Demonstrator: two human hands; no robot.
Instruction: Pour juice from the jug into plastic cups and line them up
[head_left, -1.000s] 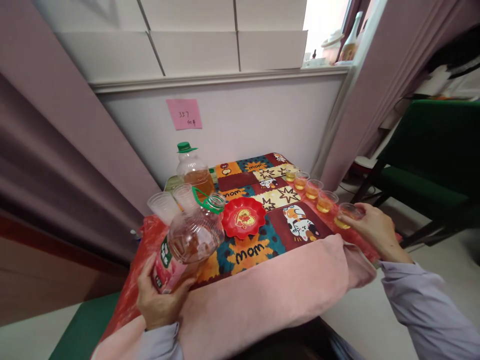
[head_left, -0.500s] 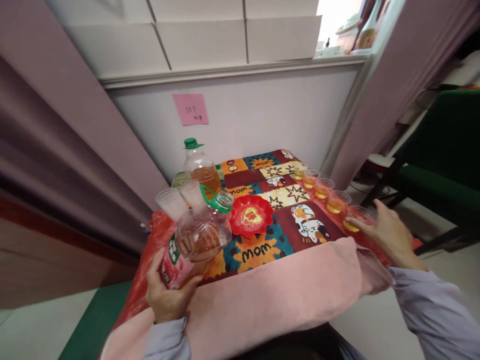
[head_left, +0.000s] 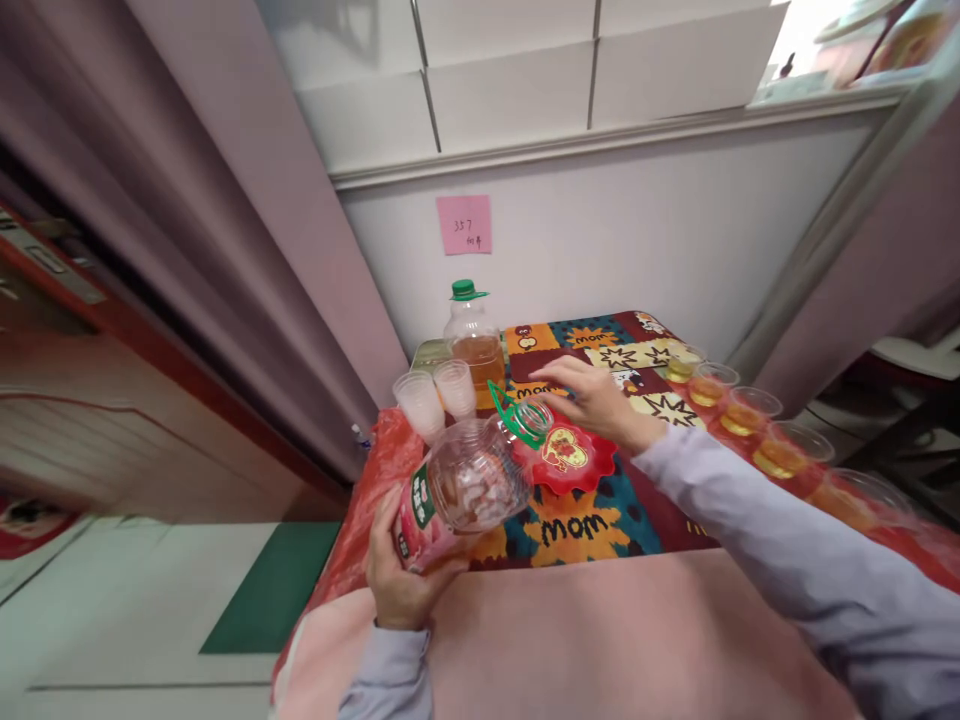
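- Head view, hands: the left hand [head_left: 405,585] is clenched around the base of the tilted bottle [head_left: 469,488], gripping it from below at the near left edge of the table [head_left: 645,510].
- The right hand [head_left: 594,397] is spread and released, holding nothing. It hovers over the table with its sleeve crossing from the right.
- Head view, key relation: the tilted bottle's long axis runs from the left hand up and to the right. Its open mouth [head_left: 534,414] sits just beside the right hand's wrist, over the rim of the red plate [head_left: 574,462].
- Its green cap [head_left: 506,408] hangs from the neck, flipped open.
- The empty cups [head_left: 437,395] lie to the left of the right hand's fingertips [head_left: 541,372], past the bottle mouth, and near the top of the tilted bottle.
- The upright bottle [head_left: 472,345] stands just behind the empty cups, between them and the wall, and slightly left of those fingertips.
- The right hand is the nearer free hand to both, since the left is taken up by the bottle.
- Head view, counts: 2 bottles, 1 tilted and open, 1 upright and capped, both holding amber liquid.
- 2 empty cups show side by side; whether each is a stack I cannot tell.
- 5 filled cups [head_left: 747,411] stand in 1 row along the right edge, well apart from both hands.
- There is 1 red plate, and 1 pink note [head_left: 464,224] on the wall.
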